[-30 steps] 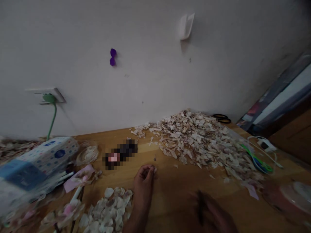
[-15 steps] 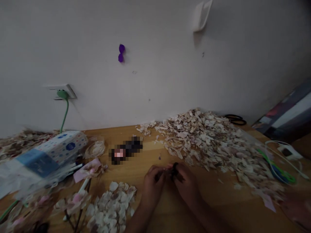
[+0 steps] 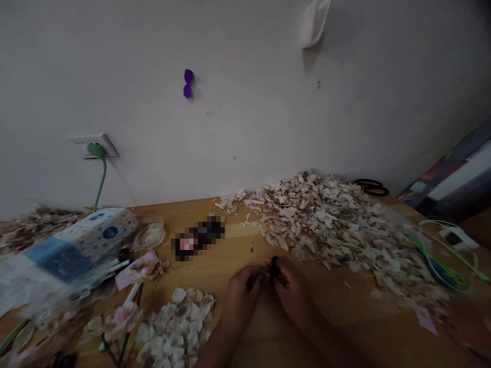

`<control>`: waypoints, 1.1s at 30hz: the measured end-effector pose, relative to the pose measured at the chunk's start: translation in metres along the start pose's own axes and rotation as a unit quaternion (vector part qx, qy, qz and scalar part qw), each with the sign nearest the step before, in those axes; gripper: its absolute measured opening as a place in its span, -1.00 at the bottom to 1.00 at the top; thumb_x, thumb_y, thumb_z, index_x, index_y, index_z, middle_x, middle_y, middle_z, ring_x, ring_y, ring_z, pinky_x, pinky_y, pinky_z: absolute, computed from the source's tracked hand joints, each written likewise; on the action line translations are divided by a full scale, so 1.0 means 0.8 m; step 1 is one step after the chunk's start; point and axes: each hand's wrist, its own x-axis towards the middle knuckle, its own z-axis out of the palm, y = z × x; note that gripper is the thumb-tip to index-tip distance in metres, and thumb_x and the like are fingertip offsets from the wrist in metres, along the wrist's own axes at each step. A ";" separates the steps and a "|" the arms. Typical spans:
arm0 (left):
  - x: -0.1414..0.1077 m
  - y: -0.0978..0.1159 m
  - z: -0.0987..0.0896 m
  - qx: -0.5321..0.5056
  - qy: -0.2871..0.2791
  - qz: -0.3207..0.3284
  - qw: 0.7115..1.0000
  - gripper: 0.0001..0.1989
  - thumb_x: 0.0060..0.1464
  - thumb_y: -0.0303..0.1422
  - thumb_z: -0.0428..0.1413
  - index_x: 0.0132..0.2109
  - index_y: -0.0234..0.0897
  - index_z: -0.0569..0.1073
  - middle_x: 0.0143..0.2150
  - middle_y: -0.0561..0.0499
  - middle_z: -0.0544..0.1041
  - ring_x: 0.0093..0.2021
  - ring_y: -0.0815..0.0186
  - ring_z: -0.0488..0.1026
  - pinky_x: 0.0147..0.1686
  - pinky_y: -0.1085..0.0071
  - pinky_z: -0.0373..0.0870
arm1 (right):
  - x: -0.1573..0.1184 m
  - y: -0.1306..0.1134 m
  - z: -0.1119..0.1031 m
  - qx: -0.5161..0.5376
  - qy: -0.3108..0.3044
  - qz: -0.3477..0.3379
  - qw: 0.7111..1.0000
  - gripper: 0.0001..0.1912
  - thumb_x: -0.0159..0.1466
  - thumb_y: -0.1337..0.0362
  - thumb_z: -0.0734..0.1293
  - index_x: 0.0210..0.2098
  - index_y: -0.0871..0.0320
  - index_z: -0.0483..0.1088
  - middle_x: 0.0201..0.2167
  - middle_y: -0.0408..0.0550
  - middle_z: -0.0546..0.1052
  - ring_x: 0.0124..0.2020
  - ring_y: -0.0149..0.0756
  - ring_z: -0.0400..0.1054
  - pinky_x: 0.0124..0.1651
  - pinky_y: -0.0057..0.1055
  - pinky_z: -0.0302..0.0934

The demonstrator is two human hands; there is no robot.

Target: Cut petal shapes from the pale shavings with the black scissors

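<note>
My right hand (image 3: 293, 286) is closed around what look like small black-handled scissors (image 3: 273, 268); the blades are hidden in the dim light. Facing it, my left hand (image 3: 241, 291) is pinched shut, its fingertips nearly meeting the right ones. Whatever it holds is too small and dark to make out. Left of my forearm lies a heap of pale rounded petals (image 3: 178, 324). A much larger mound of pale, ragged petal-like scraps (image 3: 318, 220) spreads beyond my right hand. One tiny dark scrap (image 3: 251, 247) rests on the wooden table (image 3: 230, 255) just past my fingertips.
At left are a tissue pack (image 3: 92, 240), flowers with pink centres on dark stems (image 3: 120, 317) and a pink paper piece (image 3: 132, 273). A blurred-out dark object (image 3: 199, 237) lies mid-table. Black-handled scissors (image 3: 371, 187) and cables (image 3: 441, 271) are at right; a wall (image 3: 245, 102) stands behind.
Both hands stay close together in nearly the same spot, with only slight finger movement. The view has shifted very slightly.
</note>
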 end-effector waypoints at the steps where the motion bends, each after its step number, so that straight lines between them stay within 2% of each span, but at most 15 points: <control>1: 0.000 0.001 0.000 0.004 -0.003 -0.004 1.000 -0.82 0.06 -0.36 0.09 -0.22 -0.18 0.58 -0.27 -0.06 0.60 -0.27 0.20 0.47 -0.24 0.40 0.30 | -0.001 0.000 0.001 -0.001 0.003 0.004 1.000 -0.60 0.09 0.50 0.17 -0.15 0.06 0.42 -0.23 -0.01 0.47 -0.12 -0.16 0.38 -0.02 -0.21 0.29; 7: -0.003 0.007 0.001 -0.013 0.003 -0.025 1.000 -0.88 0.04 -0.33 0.11 -0.36 -0.24 0.51 -0.48 0.05 0.47 -0.46 0.35 0.32 -0.45 0.47 0.17 | -0.005 -0.005 0.006 0.048 -0.005 0.028 0.998 -0.59 0.10 0.50 0.13 -0.10 0.09 0.34 -0.16 0.00 0.45 -0.08 -0.18 0.36 -0.05 -0.26 0.29; 10: -0.002 0.004 0.003 -0.136 -0.030 -0.076 0.987 -0.84 -0.01 -0.28 0.14 -0.43 -0.27 0.44 -0.57 0.12 0.36 -0.55 0.42 0.21 -0.53 0.50 0.08 | -0.005 -0.012 0.008 0.088 -0.028 0.039 0.995 -0.70 0.16 0.46 0.12 -0.16 0.11 0.31 -0.25 -0.03 0.45 -0.19 -0.23 0.38 -0.14 -0.33 0.29; 13: 0.001 -0.001 0.004 -0.277 -0.057 -0.132 0.950 -0.80 -0.06 -0.25 0.18 -0.46 -0.27 0.37 -0.65 0.17 0.27 -0.64 0.47 0.13 -0.61 0.52 0.02 | -0.004 -0.015 0.010 0.147 -0.016 0.062 0.987 -0.86 0.23 0.36 0.15 -0.24 0.11 0.30 -0.39 -0.11 0.44 -0.34 -0.29 0.36 -0.24 -0.39 0.28; 16: 0.004 -0.006 0.004 -0.340 -0.040 -0.165 0.925 -0.76 -0.08 -0.23 0.21 -0.45 -0.29 0.35 -0.63 0.15 0.32 -0.66 0.50 0.16 -0.64 0.54 0.02 | 0.002 -0.011 0.008 0.183 0.066 0.105 0.975 -0.88 0.22 0.23 0.26 -0.27 0.12 0.32 -0.42 -0.12 0.46 -0.38 -0.30 0.37 -0.30 -0.42 0.29; 20: 0.007 -0.015 0.005 -0.348 0.022 -0.179 0.920 -0.71 -0.08 -0.19 0.24 -0.34 -0.34 0.43 -0.58 0.10 0.40 -0.64 0.51 0.22 -0.64 0.57 0.06 | 0.018 0.002 -0.010 0.119 0.237 0.145 0.953 -0.73 0.17 0.09 0.32 -0.24 0.15 0.39 -0.29 -0.02 0.51 -0.24 -0.19 0.39 -0.17 -0.31 0.29; 22: 0.009 -0.018 0.005 -0.354 0.067 -0.164 0.918 -0.68 -0.11 -0.21 0.27 -0.26 -0.35 0.48 -0.55 0.09 0.42 -0.58 0.50 0.28 -0.59 0.58 0.15 | 0.022 0.008 -0.018 0.097 0.263 0.153 0.948 -0.71 0.19 0.09 0.28 -0.21 0.16 0.41 -0.25 0.01 0.51 -0.20 -0.17 0.38 -0.14 -0.28 0.28; 25: 0.013 -0.019 0.004 -0.381 0.143 -0.139 0.903 -0.59 -0.19 -0.27 0.33 -0.16 -0.32 0.49 -0.48 0.08 0.46 -0.49 0.47 0.36 -0.46 0.56 0.29 | 0.014 0.013 -0.017 0.108 0.234 0.152 0.954 -0.75 0.23 0.14 0.23 -0.21 0.15 0.39 -0.37 -0.06 0.49 -0.31 -0.24 0.38 -0.18 -0.32 0.29; 27: 0.015 -0.016 0.001 -0.400 0.182 -0.140 0.887 -0.55 -0.23 -0.31 0.35 -0.12 -0.29 0.49 -0.44 0.06 0.50 -0.48 0.46 0.40 -0.42 0.54 0.33 | 0.001 0.012 -0.005 0.115 0.185 0.147 0.965 -0.79 0.23 0.18 0.21 -0.22 0.14 0.38 -0.39 -0.08 0.48 -0.34 -0.27 0.38 -0.19 -0.35 0.30; 30: 0.016 -0.011 -0.004 -0.427 0.206 -0.149 0.868 -0.66 -0.24 -0.33 0.36 -0.26 -0.31 0.51 -0.38 0.00 0.56 -0.48 0.45 0.43 -0.40 0.53 0.37 | -0.016 0.000 0.017 0.102 0.094 0.158 0.978 -0.74 0.22 0.18 0.22 -0.13 0.13 0.34 -0.29 -0.02 0.50 -0.28 -0.23 0.41 -0.20 -0.35 0.33; 33: 0.016 -0.009 -0.007 -0.451 0.220 -0.147 0.852 -0.74 -0.28 -0.35 0.37 -0.38 -0.35 0.52 -0.41 0.00 0.56 -0.45 0.46 0.44 -0.37 0.56 0.38 | -0.021 -0.014 0.029 0.044 0.048 0.151 0.986 -0.67 0.15 0.20 0.31 -0.10 0.11 0.29 -0.21 0.01 0.48 -0.19 -0.18 0.40 -0.18 -0.36 0.32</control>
